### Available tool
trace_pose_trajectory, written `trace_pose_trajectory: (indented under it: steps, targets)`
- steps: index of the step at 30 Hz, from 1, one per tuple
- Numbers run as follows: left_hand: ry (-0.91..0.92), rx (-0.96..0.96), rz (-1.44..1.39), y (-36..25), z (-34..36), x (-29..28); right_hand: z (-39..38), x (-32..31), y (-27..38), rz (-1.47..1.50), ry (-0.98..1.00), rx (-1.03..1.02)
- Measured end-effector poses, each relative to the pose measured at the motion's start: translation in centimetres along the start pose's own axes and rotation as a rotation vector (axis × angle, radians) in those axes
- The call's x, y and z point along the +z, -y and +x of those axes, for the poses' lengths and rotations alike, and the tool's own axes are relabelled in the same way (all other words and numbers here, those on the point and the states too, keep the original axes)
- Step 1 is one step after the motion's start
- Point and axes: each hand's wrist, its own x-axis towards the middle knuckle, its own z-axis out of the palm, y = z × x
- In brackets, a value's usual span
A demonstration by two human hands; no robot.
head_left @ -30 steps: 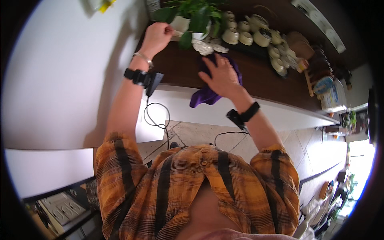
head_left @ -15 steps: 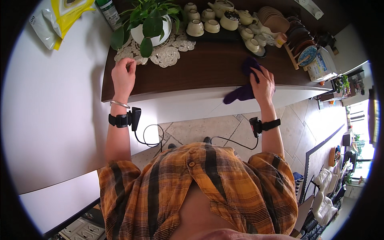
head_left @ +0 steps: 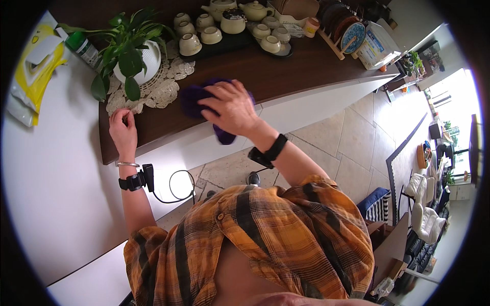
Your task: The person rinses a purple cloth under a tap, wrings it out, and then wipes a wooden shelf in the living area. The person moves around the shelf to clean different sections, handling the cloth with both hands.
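My right hand point(head_left: 234, 108) presses a dark purple cloth point(head_left: 193, 102) against the dark brown countertop point(head_left: 286, 76), its fingers bent over the fabric and slightly blurred. One end of the cloth hangs past the front edge. At the counter's left end, my left hand point(head_left: 123, 133) is closed, thumb and fingers pinched at the near-left rim of a cream lace doily point(head_left: 158, 94). A white pot point(head_left: 148, 64) with a leafy green plant point(head_left: 127, 48) stands on that doily. Fingertips partly hide the pinched lace.
Behind the cloth sit cream teacups point(head_left: 211, 35) and teapots point(head_left: 234, 21) on a dark tray. A saucer of cups point(head_left: 270, 44), a rack with plates point(head_left: 352, 38) and a white box point(head_left: 376, 48) stand farther right. A green bottle point(head_left: 81, 47) leans left of the plant.
My right hand has swept the purple cloth leftward along the counter, toward the doily. The left hand stays at the doily's rim. The whole view has shifted and tilted.
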Motion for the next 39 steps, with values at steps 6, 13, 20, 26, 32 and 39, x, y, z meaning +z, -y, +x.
trace_pose_trajectory:
  steps: [6, 13, 20, 26, 32, 39]
  targets:
    - [0.018, -0.020, -0.009, -0.1, -0.1, -0.1, -8.0, -7.9, -13.1, -0.485, -0.209, 0.446]
    - [-0.019, 0.060, -0.048, 0.1, 0.0, -0.1, -11.5, -13.8, -19.7, -0.664, -0.477, 0.921]
    - [-0.113, -0.003, -0.210, -4.1, 0.1, -1.0, -8.2, -6.1, -10.4, -0.333, -0.241, 0.232]
    - [-0.022, 0.305, -0.150, -12.5, -1.1, 1.8, -14.1, -14.0, -24.2, -0.533, -0.432, 0.595]
    - [0.004, 0.355, -0.151, -17.1, -1.6, 5.3, -15.4, -19.9, -29.3, -0.619, -0.451, 1.146]
    - [0.049, 0.401, -0.125, -18.5, -0.5, 8.7, -7.7, -13.3, -21.3, -0.282, -0.186, 0.472]
